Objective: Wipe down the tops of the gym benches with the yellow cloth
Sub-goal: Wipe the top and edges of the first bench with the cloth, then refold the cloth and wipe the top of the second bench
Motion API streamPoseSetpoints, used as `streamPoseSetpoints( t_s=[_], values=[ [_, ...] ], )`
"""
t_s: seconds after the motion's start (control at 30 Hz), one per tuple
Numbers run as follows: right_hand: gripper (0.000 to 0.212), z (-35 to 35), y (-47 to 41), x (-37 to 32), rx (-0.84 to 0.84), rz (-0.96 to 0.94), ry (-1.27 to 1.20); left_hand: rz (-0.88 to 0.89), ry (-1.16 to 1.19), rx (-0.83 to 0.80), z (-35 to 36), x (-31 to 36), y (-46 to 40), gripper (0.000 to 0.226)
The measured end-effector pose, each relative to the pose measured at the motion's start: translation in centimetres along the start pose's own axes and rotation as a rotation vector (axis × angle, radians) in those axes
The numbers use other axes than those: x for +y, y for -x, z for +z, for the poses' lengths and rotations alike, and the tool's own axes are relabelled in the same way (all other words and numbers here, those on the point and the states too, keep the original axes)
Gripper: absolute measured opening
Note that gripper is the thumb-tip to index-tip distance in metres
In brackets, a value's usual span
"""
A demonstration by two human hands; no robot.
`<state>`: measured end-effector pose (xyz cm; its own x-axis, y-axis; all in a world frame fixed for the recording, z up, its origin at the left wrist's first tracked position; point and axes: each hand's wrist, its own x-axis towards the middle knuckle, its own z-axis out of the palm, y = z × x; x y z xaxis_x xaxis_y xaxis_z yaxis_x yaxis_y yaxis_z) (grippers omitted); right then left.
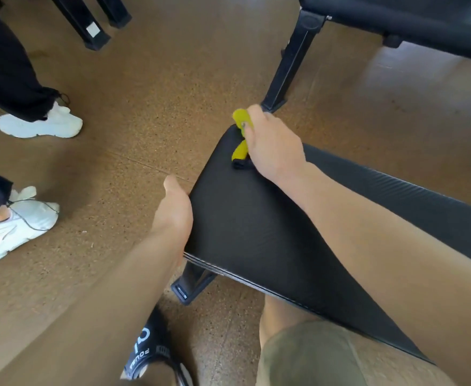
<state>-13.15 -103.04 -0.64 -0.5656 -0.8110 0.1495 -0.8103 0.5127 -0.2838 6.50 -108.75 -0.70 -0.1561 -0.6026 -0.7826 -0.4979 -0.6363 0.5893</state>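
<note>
Cloth [240,151] on bench [256,218] top's far corner.

Black padded worktop [256,232] standing on a speckled brown floor [150,93]. A bunched yellow cloth [239,151] lies on the worktop's far end, near its rounded corner.

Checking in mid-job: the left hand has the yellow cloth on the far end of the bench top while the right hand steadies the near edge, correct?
Hands are swapped. In the head view, the right hand grips the yellow cloth on the far end of the bench top, while the left hand steadies its near edge.
</note>
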Motion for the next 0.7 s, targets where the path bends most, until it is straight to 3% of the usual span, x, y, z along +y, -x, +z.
streamPoseSetpoints(
  t_s=[0.03, 0.13, 0.3, 0.4, 0.53, 0.6, 0.7],
  values=[
    [0.028, -0.4, 0.7, 1.4, 0.001, 0.091, 0.022, -0.014, -0.035, 0.024, 0.1, 0.0, 0.3, 0.111],
    [0.028, -1.9, 3.6, 4.2, -0.009, 0.264, 0.068, -0.058, -0.098, 0.019, 0.3, 1.0, 1.9, 0.066],
    [0.024, -4.1, 7.8, 3.0, 0.052, 0.38, -0.121, -0.034, -0.306, 0.022, -0.5, 4.1, 5.3, 0.083],
    [0.022, -6.7, 8.1, 0.4, 0.057, 0.697, -0.516, 0.094, -0.46, -0.076, -0.5, 7.1, 8.6, 0.058],
    [0.03, -14.3, 6.2, -5.6, 0.037, 1.173, -1.418, 0.089, -0.472, -0.223, -1.4, 12.3, 14.2, 0.062],
    [0.034, -19.3, 5.4, -8.3, -0.058, 1.241, -1.723, 0.081, -0.46, -0.28, -2.2, 15.5, 16.9, 0.064],
    [0.043, -26.5, 4.1, -11.7, -0.156, 1.192, -2.012, 0.044, -0.374, -0.361, -4.1, 20.8, 20.8, 0.064]
  ],
)
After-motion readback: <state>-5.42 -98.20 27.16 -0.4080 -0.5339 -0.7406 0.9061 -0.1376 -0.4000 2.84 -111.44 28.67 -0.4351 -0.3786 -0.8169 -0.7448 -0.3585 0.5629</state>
